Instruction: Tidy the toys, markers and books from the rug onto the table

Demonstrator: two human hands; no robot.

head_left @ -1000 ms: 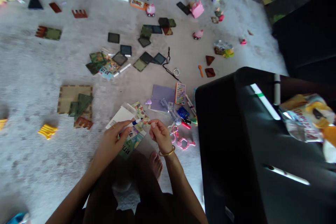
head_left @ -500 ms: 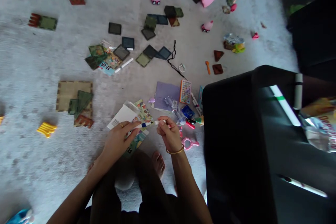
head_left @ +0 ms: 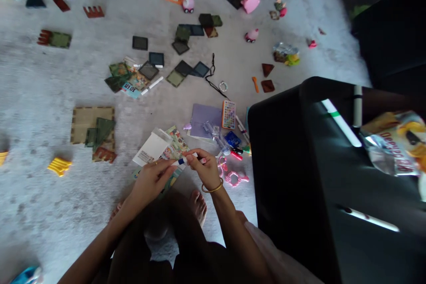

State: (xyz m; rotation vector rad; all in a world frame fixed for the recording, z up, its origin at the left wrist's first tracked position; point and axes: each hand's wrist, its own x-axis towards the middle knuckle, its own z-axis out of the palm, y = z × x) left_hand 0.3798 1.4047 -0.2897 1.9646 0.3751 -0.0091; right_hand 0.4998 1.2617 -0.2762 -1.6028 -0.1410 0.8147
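My left hand is closed around a white marker with a blue band, which points to the right. My right hand pinches a white marker cap at the blue end of the marker. Cap and marker look touching, though fingers partly hide the joint. Below the hands, a white card and a colourful illustrated booklet lie on the floor. A pink toy mirror sits right of my right hand.
A black seat stands close on the right, with a green-banded marker, another marker and a snack packet on it. Magnetic tiles, a purple sheet and pink toys are scattered across the floor.
My hands have drawn together, and the cap now meets the marker's end where a gap showed before. The view has shifted slightly, and pale cloth appears beside my right arm.
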